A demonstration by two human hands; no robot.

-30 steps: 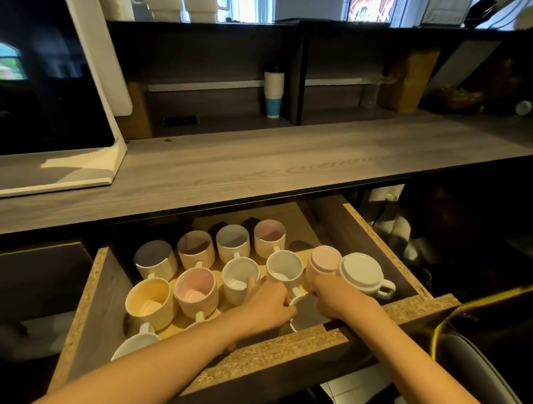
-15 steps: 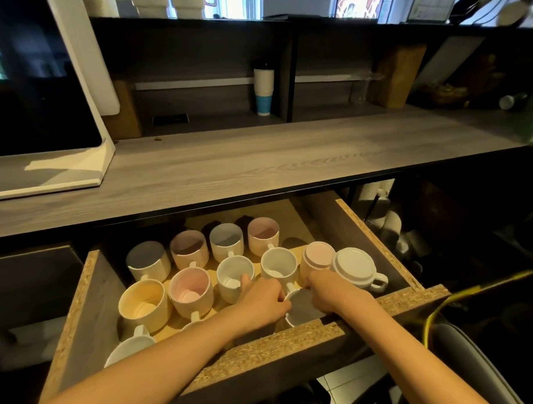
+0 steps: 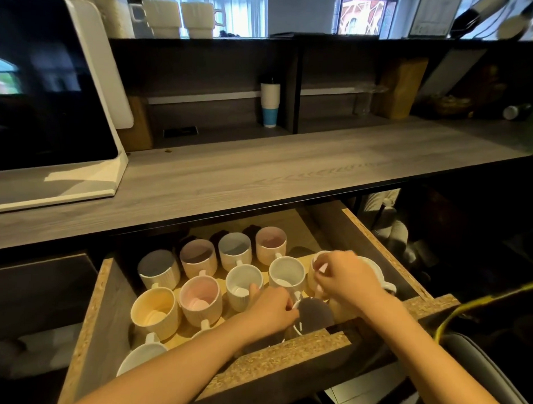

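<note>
An open chipboard drawer (image 3: 299, 351) holds several mugs in rows, among them a yellow-lined mug (image 3: 154, 312), a pink-lined mug (image 3: 200, 299) and two white mugs (image 3: 244, 284). My left hand (image 3: 273, 311) grips the rim of a dark-lined mug (image 3: 314, 317) at the drawer's front. My right hand (image 3: 347, 277) reaches further back, its fingers curled over an upturned pale pink mug (image 3: 316, 265). An upturned white mug (image 3: 377, 272) stands right behind that hand, mostly hidden.
A grey wooden counter (image 3: 260, 177) runs above the drawer. On its left stands a white-framed screen (image 3: 51, 103), and a stack of paper cups (image 3: 269, 105) sits in the shelf behind. The drawer's right wall (image 3: 387, 257) is close to my right hand.
My right hand has left the front mug and moved back onto the upturned pink mug. My left hand stays on the front mug, which now shows a dark inside.
</note>
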